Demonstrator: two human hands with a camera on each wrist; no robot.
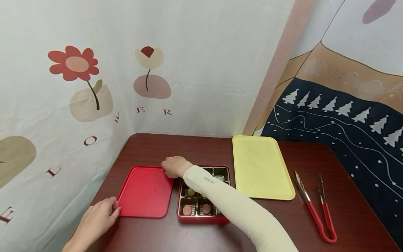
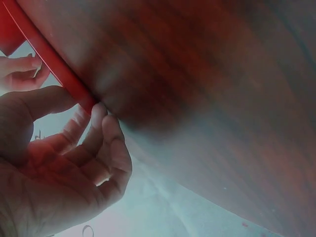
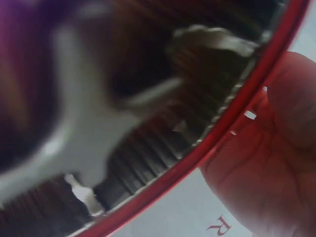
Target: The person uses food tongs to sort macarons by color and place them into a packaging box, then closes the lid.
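Note:
A flat red lid [image 1: 145, 192] lies on the left of the table. My left hand [image 1: 98, 217] pinches its near left corner; in the left wrist view the thumb and fingertips [image 2: 98, 112] meet at the red rim. Reaching across in a cream sleeve, my right hand [image 1: 175, 167] grips the lid's far right corner, its fingertips partly hidden. Under that forearm sits a red box [image 1: 204, 219] with a divided insert holding small round pink and yellowish sweets [image 1: 187, 210]. The right wrist view shows the box's red rim [image 3: 217, 140] close up, before the right palm.
A yellow tray [image 1: 262, 168] lies at the back right of the table. Red-handled metal tongs [image 1: 324, 217] lie spread at the far right. A printed cloth [image 1: 201, 70] hangs behind and to the left of the brown table [image 1: 189, 143].

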